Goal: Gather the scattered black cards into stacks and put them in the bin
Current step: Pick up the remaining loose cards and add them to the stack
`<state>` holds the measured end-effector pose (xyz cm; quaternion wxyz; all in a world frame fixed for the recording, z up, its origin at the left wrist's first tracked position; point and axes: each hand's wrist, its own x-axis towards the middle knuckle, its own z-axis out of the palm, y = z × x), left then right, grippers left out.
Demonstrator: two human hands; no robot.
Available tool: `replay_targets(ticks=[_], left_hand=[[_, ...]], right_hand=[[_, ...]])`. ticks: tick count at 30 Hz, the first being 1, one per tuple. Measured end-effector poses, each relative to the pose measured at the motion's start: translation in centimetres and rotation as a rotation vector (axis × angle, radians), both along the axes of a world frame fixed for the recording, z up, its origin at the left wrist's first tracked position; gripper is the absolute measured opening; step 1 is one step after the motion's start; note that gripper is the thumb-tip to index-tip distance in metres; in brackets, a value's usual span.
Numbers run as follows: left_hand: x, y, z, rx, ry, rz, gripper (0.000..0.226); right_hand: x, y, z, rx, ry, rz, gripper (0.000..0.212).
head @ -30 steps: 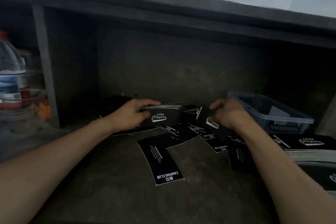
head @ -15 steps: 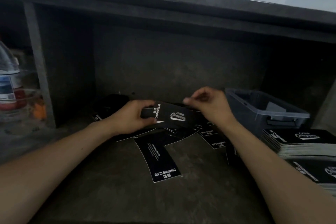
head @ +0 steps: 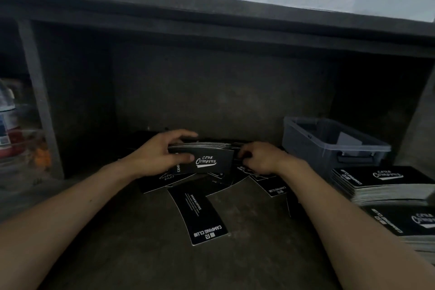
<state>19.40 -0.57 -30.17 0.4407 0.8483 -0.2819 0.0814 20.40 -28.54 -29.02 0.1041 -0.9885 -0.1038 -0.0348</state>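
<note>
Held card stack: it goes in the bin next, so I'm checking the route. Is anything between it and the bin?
Only the person's right hand, at the right end of the held stack. Past it nothing visible blocks the open bin; the finished stacks lie nearer the camera, off that line.

Matt black paper cards point(head: 202, 160) – translucent smooth plastic bin point(head: 329, 146) – rough grey shelf point(head: 141, 254).

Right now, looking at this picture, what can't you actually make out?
Head view throughout.
What the right hand pinches, if anything: hidden by its own knuckles and the stack in the left hand.
Bin contents: dim behind its cloudy wall.
Bottle: blurred, cut by the left edge.
Piles at right: cut by the right edge.
Lone card: small print too small.
</note>
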Motion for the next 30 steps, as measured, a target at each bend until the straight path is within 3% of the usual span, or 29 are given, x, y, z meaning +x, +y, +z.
replay_targets(ticks=[4, 7, 9, 14, 16, 20, 22, 27, 30], left_hand=[[0.3, -0.1, -0.3, -0.01, -0.061, 0.021, 0.037], [0.3, -0.2, -0.1, -0.071, -0.091, 0.101, 0.036], [0.4, -0.1, 0.1, -0.128, -0.129, 0.143, 0.037], [0.5, 0.1, -0.3, -0.045, -0.138, 0.143, 0.035], [0.5, -0.1, -0.6, 0.009, -0.107, 0.108, 0.034], [0.3, -0.5, -0.3, -0.038, -0.021, 0.069, 0.032], [0.0, -0.7, -0.2, -0.042, 0.011, 0.023, 0.022], [-0.5, -0.9, -0.5, 0.04, -0.129, 0.022, 0.035], [0.1, -0.4, -0.3, -0.036, -0.137, 0.088, 0.035]], right_hand=[[-0.9, -1.8, 1.5, -0.051, 0.003, -0.111, 0.016], [-1.7, -1.8, 1.2, 0.072, 0.04, -0.034, 0.04], [-2.2, -1.4, 1.1, 0.105, 0.075, 0.034, 0.045], [-3.0, -1.4, 2.1, 0.088, 0.1, 0.074, 0.025], [-3.5, -1.9, 2.7, 0.139, 0.03, 0.113, 0.015], [-3.5, -2.0, 3.3, 0.464, -0.213, 0.188, 0.015], [-3.3, -0.7, 2.5, 0.471, -0.295, 0.19, 0.013], [-2.4, 1.8, 0.6, 0.551, -0.383, 0.149, 0.013], [-1.8, 0.5, 1.3, 0.546, -0.475, 0.02, 0.009]])
